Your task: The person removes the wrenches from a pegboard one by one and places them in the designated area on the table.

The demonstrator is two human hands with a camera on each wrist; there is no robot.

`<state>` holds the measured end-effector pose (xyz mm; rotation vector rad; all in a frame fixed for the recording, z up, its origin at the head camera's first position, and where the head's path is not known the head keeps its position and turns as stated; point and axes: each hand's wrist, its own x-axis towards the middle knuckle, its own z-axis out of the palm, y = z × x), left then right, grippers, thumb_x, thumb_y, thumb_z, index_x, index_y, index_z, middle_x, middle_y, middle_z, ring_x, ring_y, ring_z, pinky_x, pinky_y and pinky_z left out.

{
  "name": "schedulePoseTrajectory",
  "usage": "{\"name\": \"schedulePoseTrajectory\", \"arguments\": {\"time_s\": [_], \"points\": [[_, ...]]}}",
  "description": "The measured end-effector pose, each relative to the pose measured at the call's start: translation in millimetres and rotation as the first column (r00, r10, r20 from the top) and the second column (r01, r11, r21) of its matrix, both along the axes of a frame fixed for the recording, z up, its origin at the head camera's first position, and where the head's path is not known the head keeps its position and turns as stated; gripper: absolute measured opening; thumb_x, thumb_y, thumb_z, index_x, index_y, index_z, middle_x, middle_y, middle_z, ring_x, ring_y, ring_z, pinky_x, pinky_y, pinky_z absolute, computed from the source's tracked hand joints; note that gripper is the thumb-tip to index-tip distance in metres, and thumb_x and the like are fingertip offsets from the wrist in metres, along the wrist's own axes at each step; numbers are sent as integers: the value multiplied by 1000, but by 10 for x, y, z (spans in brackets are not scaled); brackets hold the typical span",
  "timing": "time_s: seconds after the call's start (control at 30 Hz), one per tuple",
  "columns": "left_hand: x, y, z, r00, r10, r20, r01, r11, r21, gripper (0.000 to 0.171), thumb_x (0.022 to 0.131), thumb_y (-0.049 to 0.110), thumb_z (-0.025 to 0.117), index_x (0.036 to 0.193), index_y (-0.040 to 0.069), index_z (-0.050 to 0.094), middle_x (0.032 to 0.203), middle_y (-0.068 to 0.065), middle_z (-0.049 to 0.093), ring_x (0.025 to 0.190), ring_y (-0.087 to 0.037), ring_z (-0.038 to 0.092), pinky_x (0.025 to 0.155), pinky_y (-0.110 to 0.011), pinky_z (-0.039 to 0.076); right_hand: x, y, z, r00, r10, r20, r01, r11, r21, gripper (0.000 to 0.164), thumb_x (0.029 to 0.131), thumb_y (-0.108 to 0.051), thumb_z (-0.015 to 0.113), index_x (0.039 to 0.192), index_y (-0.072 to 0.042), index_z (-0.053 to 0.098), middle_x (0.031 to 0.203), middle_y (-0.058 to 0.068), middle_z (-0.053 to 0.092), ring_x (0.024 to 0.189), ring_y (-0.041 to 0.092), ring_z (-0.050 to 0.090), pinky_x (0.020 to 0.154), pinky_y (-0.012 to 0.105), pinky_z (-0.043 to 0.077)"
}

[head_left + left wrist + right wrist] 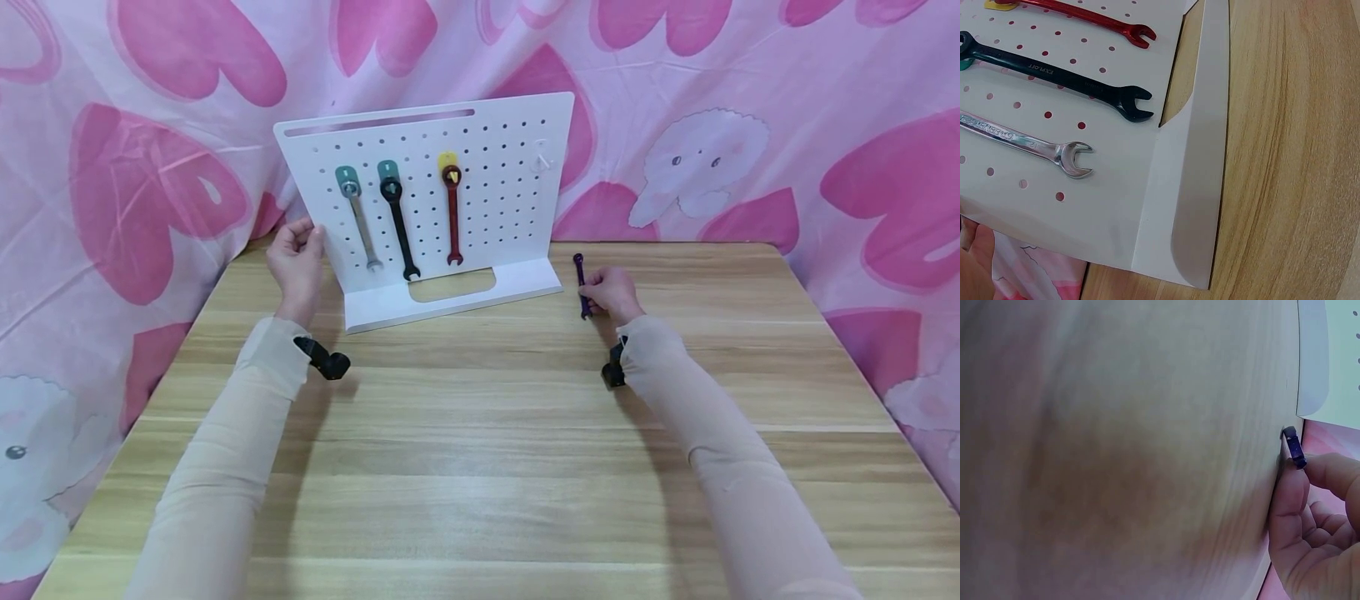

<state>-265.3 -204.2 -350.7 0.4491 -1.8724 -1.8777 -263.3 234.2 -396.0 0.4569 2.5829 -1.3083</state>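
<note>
A white pegboard [420, 242] stands upright at the back of the table. My left hand [294, 262] holds its left side edge, with the fingertips partly hidden in the left wrist view. Three combination wrenches hang on it: a silver one [362, 229], a black one [401, 229] and a red one [453, 221]. To the right of the board, my right hand [612, 293] pinches a small purple wrench [580, 275] between thumb and fingers. Its open end points toward me. In the right wrist view the purple wrench [1295, 450] appears nearly end-on.
A clear hook [542, 157] with no tool on it sits at the board's upper right. The silver and black wrenches hang from green tags, the red one from a yellow tag [447, 158]. Behind the wooden table [465, 450] hangs a pink patterned curtain [697, 75].
</note>
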Motion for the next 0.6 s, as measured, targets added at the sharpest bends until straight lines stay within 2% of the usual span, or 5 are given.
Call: {"name": "schedulePoseTrajectory", "arguments": {"time_s": [0.23, 0.37, 0.6], "points": [[-2, -7, -6, 1000, 10, 8, -10, 999, -46, 23, 90, 21, 62, 112, 11, 63, 95, 6, 58, 88, -6, 52, 80, -18, 46, 7, -15, 16, 1000, 3, -7, -3, 1000, -6, 14, 90, -10, 61, 98, 2, 59, 71, 2, 55, 56, 6, 53, 54, 18, 51], [-4, -8, -9, 1000, 9, 9, -9, 999, -32, 22, 90, 21, 63, 110, 12, 63, 96, 6, 58, 88, -6, 51, 80, -17, 46, 5, -14, 16, 1000, -3, -3, 3, 1000, -16, 14, 91, -9, 61, 98, 1, 59, 73, 4, 55, 56, 6, 54, 54, 18, 51], [-31, 12, -28, 996, 37, -79, -37, 999, 4, 13, 88, 11, 66, 100, 8, 66, 82, 8, 59, 78, -5, 52, 71, -15, 44, -3, -1, 9, 1000, 2, -9, -2, 1000, -21, 16, 90, -8, 61, 102, 4, 58, 75, 5, 57, 55, 7, 55, 55, 20, 53]]}}
